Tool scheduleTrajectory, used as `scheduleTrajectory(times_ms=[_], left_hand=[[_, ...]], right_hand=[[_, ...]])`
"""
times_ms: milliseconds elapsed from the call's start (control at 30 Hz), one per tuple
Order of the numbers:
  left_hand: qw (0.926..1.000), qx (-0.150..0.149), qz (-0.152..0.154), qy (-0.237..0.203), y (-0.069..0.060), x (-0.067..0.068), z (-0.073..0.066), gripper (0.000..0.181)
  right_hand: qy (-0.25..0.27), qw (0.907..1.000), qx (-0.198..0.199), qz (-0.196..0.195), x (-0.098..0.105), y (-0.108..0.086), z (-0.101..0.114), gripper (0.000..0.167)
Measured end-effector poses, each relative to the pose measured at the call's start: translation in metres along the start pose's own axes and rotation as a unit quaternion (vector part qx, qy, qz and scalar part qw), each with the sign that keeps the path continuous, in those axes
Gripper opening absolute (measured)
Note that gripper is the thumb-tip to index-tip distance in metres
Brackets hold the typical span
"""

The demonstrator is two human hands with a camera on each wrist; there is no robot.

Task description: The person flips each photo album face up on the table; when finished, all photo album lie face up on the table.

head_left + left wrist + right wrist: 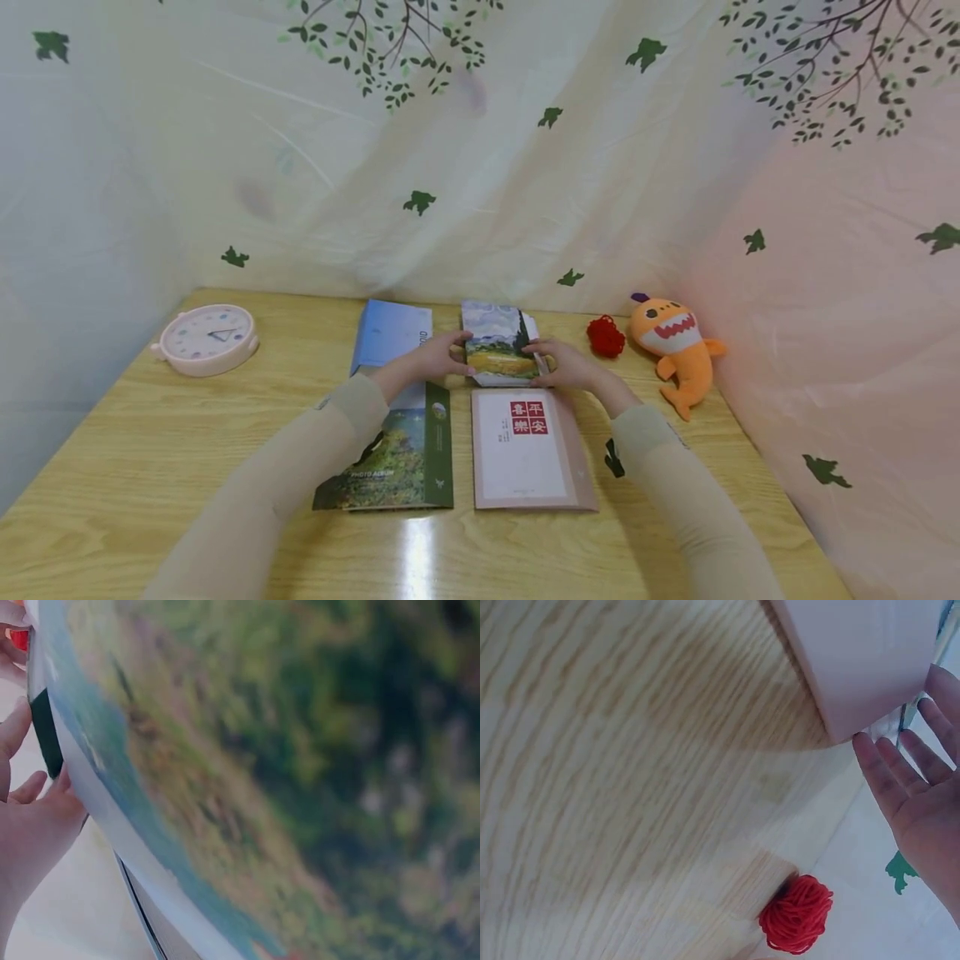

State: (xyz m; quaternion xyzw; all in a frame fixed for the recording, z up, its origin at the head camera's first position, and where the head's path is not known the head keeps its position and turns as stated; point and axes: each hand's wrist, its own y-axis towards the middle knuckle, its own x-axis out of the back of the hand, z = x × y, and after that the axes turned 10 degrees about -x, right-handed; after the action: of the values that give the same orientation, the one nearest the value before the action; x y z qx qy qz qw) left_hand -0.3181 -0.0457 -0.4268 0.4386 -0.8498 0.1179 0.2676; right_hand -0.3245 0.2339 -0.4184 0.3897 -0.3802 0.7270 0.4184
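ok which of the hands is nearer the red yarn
The right. The right hand is just left of the red yarn; the left hand is farther left, across the painted-cover book from it.

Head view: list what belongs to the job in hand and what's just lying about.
Likely part of the job:
landscape-covered book, touched by left grip and right grip
blue book, close by
green-edged photo album
pink-and-white book

Seemingly just lying about:
pink clock
red yarn
orange shark toy
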Motion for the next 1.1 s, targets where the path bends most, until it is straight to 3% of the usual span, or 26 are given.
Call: scheduleTrajectory(times_ms=[167, 267, 567, 767, 867, 1100], left_hand=[[0.9991, 0.013, -0.011, 0.04, -0.008, 0.005, -0.003, 0.08], [0.9976, 0.005, -0.011, 0.068, -0.017, 0.01, -0.005, 0.077], [0.9932, -0.042, 0.017, 0.107, -0.047, 0.026, -0.014, 0.067], [0.9894, -0.053, 0.016, 0.134, -0.061, 0.033, -0.012, 0.065], [0.9871, -0.057, 0.018, 0.149, -0.069, 0.035, -0.01, 0.065], [0.9765, -0.066, 0.021, 0.204, -0.088, 0.036, -0.007, 0.062]], right_hand=[[0.012, 0.9999, -0.004, 0.0, 0.003, -0.006, 0.006, 0.062], [0.016, 0.9998, -0.007, -0.006, 0.005, -0.012, 0.014, 0.062], [0.009, 0.9965, 0.066, -0.05, -0.001, -0.034, 0.049, 0.061], [0.072, 0.9962, 0.04, -0.028, -0.011, -0.049, 0.07, 0.066], [0.09, 0.9944, 0.047, -0.028, -0.019, -0.056, 0.077, 0.067], [0.03, 0.9964, 0.043, -0.066, -0.039, -0.077, 0.101, 0.066]])
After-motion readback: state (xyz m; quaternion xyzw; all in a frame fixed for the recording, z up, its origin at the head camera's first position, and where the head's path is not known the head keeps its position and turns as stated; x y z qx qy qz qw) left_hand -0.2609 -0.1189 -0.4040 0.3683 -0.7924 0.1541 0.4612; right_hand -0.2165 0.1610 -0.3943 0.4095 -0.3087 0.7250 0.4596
